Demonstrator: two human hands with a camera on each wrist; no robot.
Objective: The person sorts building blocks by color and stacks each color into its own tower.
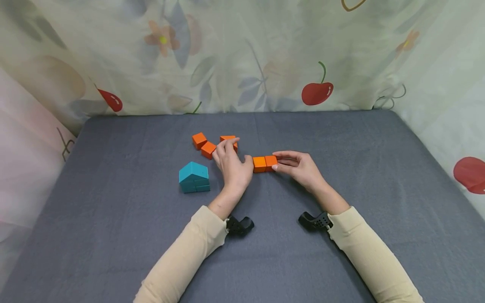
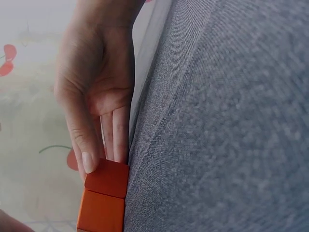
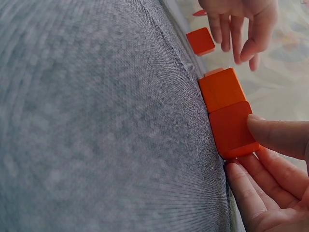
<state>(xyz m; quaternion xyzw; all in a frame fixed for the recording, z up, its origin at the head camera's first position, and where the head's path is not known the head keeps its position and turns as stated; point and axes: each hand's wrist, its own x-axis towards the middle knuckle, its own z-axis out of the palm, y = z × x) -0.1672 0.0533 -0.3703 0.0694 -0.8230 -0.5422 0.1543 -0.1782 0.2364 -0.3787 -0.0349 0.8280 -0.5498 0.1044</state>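
Note:
Two orange cubes stand side by side, flush, in front of my hands in the head view. My right hand [image 1: 303,169] pinches the right-hand cube [image 3: 231,128] between thumb and fingers. The left-hand cube [image 1: 259,164] touches it. My left hand [image 1: 234,168] is just left of the pair, fingers extended above the cloth towards another orange block [image 1: 227,137], which they partly hide. In the right wrist view the left hand's fingers hang loosely with nothing between them. Two more orange cubes, a farther one [image 1: 199,141] and a nearer one [image 1: 208,150], lie left of those fingers.
A teal house-shaped stack [image 1: 194,177] with a peaked top stands left of my left wrist. Dark grey cloth [image 1: 113,235] covers the table. A printed curtain [image 1: 235,63] hangs behind its far edge. Black wrist mounts [image 1: 240,226] sit below both hands.

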